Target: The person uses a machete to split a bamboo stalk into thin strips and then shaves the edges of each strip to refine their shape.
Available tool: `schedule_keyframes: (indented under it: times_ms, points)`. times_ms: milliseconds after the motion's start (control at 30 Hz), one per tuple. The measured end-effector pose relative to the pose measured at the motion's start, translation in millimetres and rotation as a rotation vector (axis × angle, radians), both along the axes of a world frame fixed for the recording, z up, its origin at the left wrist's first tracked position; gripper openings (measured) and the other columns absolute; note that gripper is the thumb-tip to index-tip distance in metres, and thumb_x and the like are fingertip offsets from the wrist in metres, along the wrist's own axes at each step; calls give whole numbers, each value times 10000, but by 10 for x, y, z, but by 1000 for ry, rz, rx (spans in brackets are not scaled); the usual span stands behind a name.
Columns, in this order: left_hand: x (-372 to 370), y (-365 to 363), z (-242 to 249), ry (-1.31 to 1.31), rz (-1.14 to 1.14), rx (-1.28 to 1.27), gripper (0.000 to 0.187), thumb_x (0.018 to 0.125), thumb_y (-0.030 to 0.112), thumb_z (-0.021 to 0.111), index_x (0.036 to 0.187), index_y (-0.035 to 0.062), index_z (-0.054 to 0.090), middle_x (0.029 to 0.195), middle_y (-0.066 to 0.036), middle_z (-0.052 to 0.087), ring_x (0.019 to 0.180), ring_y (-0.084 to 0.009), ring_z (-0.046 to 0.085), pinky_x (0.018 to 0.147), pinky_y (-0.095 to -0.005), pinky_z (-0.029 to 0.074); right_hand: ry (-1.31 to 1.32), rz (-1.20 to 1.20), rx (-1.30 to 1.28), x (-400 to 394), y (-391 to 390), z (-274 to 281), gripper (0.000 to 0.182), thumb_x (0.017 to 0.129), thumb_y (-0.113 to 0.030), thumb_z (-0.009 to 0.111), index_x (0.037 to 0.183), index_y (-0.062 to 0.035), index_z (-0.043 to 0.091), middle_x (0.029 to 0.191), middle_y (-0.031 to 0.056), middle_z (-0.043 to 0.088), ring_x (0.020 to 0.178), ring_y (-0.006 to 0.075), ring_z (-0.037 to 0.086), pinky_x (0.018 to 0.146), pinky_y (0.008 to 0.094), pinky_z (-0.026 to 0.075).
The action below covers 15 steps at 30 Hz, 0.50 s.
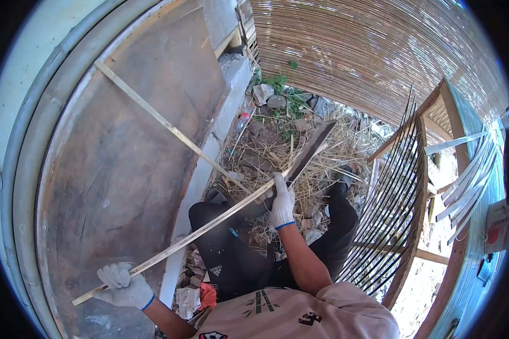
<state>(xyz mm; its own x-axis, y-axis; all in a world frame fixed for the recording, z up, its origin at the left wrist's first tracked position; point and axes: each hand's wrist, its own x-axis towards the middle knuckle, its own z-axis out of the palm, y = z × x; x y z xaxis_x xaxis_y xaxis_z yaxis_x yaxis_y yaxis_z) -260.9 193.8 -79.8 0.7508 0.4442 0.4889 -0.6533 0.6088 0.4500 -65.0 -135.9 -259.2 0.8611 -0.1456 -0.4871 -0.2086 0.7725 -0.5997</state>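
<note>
My left hand (124, 285), in a white knit glove with a blue cuff, holds a long pale bamboo strip (198, 233) near its lower end, with the fingers partly raised. The strip runs diagonally up across my lap to my right hand (282, 202), gloved the same way. That hand is closed around the grip of a machete (312, 148), its dark blade pointing up and away. Beside the right hand, the strip's upper part crosses the base of the blade. The machete's handle is mostly hidden by the glove.
A second bamboo strip (164, 121) lies across the brown wooden board (124, 186) on the left. Shavings (308, 195) and rubble cover the ground between my legs. A slatted bamboo frame (387, 209) stands at right, near hanging strips (469, 186). A bamboo screen (367, 51) closes the back.
</note>
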Motion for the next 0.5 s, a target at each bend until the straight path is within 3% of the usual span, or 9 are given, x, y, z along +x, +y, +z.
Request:
schedule_keyframes:
  times_ms: [33, 100, 167, 233, 300, 333, 400, 467, 500]
  points:
    - [-116, 55, -166, -6, 12, -8, 629, 1005, 683, 472, 693, 157, 329, 626, -12, 359, 565, -159, 379, 590, -315, 380, -17, -38, 8, 14, 14, 103, 241, 1011, -294, 686, 1145, -100, 634, 772, 13, 585, 577, 130, 518, 513, 323, 467]
    - [-294, 124, -504, 495, 494, -132, 593, 999, 674, 524, 775, 133, 432, 746, -34, 474, 728, -175, 503, 708, -331, 451, -85, -27, 42, 35, -26, 169, 235, 1015, -280, 682, 1150, -94, 633, 783, 20, 600, 583, 130, 521, 519, 325, 475]
    - [-370, -185, -674, 1022, 604, -356, 629, 984, 713, 524, 922, 86, 536, 909, -80, 579, 986, -230, 578, 922, -389, 490, -151, -50, 25, 71, -138, 216, 215, 1029, -227, 664, 1170, -69, 626, 838, 45, 655, 590, 127, 534, 533, 317, 495]
    - [-758, -275, -950, 1523, 246, -224, 646, 1018, 690, 483, 1037, 51, 579, 957, -95, 645, 981, -264, 657, 955, -412, 535, -181, -30, -67, 58, -270, 276, 219, 1030, -220, 664, 1176, -63, 623, 856, 51, 669, 594, 122, 541, 533, 312, 499]
    - [-1205, -363, -1190, 1447, -319, 46, 569, 1069, 597, 461, 1099, 43, 587, 962, -100, 668, 834, -262, 696, 853, -401, 584, -210, 12, -221, 52, -405, 344, 233, 1034, -206, 661, 1189, -35, 629, 886, 63, 688, 603, 105, 560, 535, 303, 511]
    - [-1183, -507, -1052, 1454, -332, 48, 569, 1069, 597, 461, 1099, 43, 587, 962, -100, 668, 834, -262, 696, 853, -401, 584, -201, 3, -227, 21, -435, 388, 233, 1034, -206, 661, 1189, -35, 629, 886, 63, 688, 603, 105, 560, 535, 303, 511]
    - [-926, -896, -536, 1255, -340, 554, 461, 1115, 473, 430, 1098, 48, 605, 985, -120, 692, 731, -245, 706, 764, -383, 602, -247, 74, -281, -53, -504, 537, 260, 1030, -206, 668, 1203, -14, 646, 889, 66, 690, 603, 94, 556, 533, 295, 507]
    - [-585, -868, -426, 975, -39, 1057, 309, 1110, 279, 478, 1145, 0, 606, 1142, -167, 692, 985, -236, 710, 870, -366, 580, -278, 91, -290, -151, -522, 655, 276, 1031, -212, 664, 1211, -2, 662, 887, 68, 690, 598, 93, 552, 540, 285, 502]
    - [-316, -860, -292, 850, 42, 1331, 322, 1091, 244, 526, 1270, -16, 590, 1193, -172, 682, 1042, -239, 686, 916, -363, 559, -314, 97, -251, -168, -535, 692, 278, 1032, -218, 660, 1209, -3, 662, 885, 68, 690, 597, 91, 551, 544, 281, 501]
